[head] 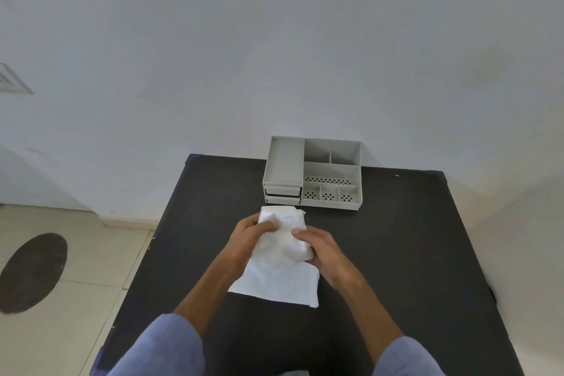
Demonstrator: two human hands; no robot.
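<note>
I look down on a black rectangular table [396,253] that stands against a plain white wall [274,40]. At the table's far edge sits a pale grey plastic desk organiser [314,174]. It has one long open tray on its left above two small drawers, and several smaller open compartments on its right, some with perforated floors. Nothing lies between the organiser and my hands. To the left of the table is a pale tiled floor [91,253], and on it lies a dark round mat [32,272], well away from the table. A slatted vent [12,79] shows at the far left edge of the view. In the middle of the table, just in front of the organiser's drawers, is a white, soft, rectangular cloth [283,281]. Its near half lies flat on the tabletop, while its far half is gathered into a rumpled bunch between my hands. My left hand [247,238] grips the left side of the bunch, with the fingers curled behind the cloth and the thumb pressed on top. My right hand [320,246] grips the right side, with its fingers curled over the folds. My hands are close together with the cloth between them. Light blue sleeves [164,348] cover my upper arms.
</note>
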